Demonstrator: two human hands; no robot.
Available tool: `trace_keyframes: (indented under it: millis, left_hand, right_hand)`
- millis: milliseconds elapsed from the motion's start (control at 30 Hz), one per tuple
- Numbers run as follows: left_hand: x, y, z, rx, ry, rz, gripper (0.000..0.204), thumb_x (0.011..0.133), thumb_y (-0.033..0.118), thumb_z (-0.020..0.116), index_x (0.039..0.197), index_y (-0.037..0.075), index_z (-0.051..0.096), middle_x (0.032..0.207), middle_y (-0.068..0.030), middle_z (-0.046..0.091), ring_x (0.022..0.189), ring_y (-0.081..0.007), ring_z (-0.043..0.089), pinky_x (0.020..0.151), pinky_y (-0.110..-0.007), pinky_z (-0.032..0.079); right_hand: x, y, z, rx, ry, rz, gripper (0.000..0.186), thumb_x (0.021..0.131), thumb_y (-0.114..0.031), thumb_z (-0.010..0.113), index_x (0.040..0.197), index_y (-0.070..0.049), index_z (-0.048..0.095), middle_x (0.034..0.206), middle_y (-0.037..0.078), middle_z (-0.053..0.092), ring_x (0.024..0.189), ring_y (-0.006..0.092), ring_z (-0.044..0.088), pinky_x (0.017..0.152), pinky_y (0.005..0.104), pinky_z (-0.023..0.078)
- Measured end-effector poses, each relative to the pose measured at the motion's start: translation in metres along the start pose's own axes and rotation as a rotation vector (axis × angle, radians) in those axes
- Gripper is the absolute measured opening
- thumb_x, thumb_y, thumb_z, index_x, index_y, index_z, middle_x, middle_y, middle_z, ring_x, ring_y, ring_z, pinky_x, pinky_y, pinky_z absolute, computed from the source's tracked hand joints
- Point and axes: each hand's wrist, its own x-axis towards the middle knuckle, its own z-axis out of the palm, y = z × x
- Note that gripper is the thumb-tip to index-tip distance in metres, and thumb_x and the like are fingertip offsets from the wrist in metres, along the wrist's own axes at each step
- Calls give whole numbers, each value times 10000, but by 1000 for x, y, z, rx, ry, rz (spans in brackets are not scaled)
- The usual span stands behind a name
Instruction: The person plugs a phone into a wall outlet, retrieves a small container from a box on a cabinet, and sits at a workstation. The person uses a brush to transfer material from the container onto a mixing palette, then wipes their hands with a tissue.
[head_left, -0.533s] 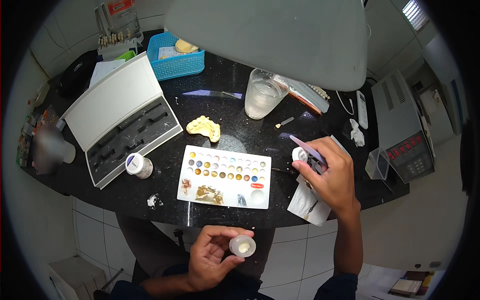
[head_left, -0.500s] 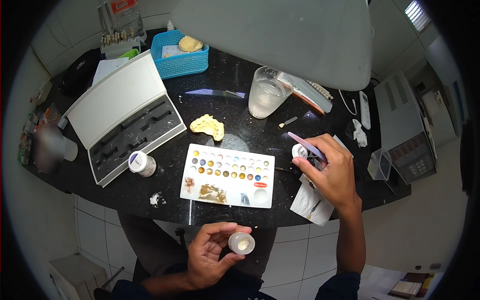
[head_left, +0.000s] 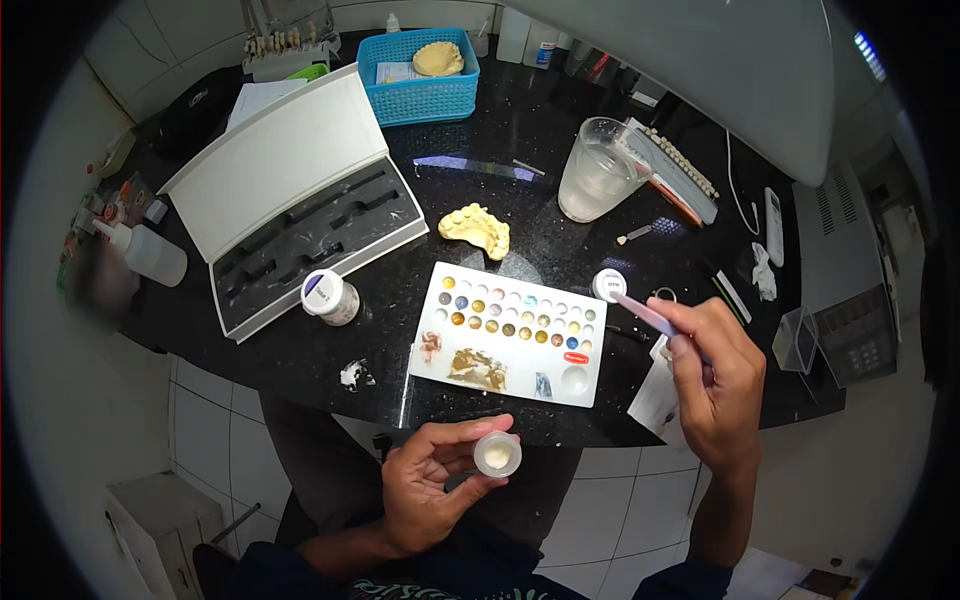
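Below the table's front edge, my left hand (head_left: 432,492) holds a small clear jar (head_left: 498,456) between thumb and fingers, its mouth up and a cream-coloured powder inside. At the right, my right hand (head_left: 722,385) is closed round a flat lilac-handled tool (head_left: 648,315) that points up and left. The tool's far end reaches beside or over a round white jar lid (head_left: 608,284) on the dark table; I cannot tell if they touch. Between the hands lies a white palette (head_left: 508,375) with rows of coloured wells and brown smears. A yellowish dental cast (head_left: 476,230) sits behind it.
A white lidded jar (head_left: 330,298) stands left of the palette, by an open white case (head_left: 300,180) with dark foam. Farther back are a glass of cloudy water (head_left: 600,172) and a blue basket (head_left: 418,104). White crumbs (head_left: 353,374) lie near the front edge.
The view has shifted, so the table's things sit farther right. My right hand has drawn back from the lid, which now lies apart from the fingers. My left hand still holds the jar.
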Motion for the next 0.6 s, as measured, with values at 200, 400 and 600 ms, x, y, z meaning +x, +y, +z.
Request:
trace_keyframes:
  millis: [200,400,600]
  left_hand:
    - [0,-2,-1,10,-8,16,448,807,-81,716,1181,-24,477,1241,-289,570,1133,-341,621,977,-401,536]
    - [2,-3,1,19,-2,29,445,790,-63,745,1157,-21,498,1218,-275,586,1103,-327,639,971,-407,540]
    - [-1,-3,1,99,20,64,441,787,-67,745,1152,-22,500,1222,-263,588,1099,-321,642,967,-400,543]
  right_hand:
    - [-42,-22,2,751,-121,248,264,860,162,486,1038,41,639,951,141,570,743,189,655,642,285,567]
    - [-68,-28,29,1049,52,296,198,848,130,580,1023,64,645,940,148,568,766,179,647,699,252,559]
    - [-82,-24,45,698,400,-6,192,871,-203,732,935,-22,718,735,71,612,614,131,611,536,215,448]
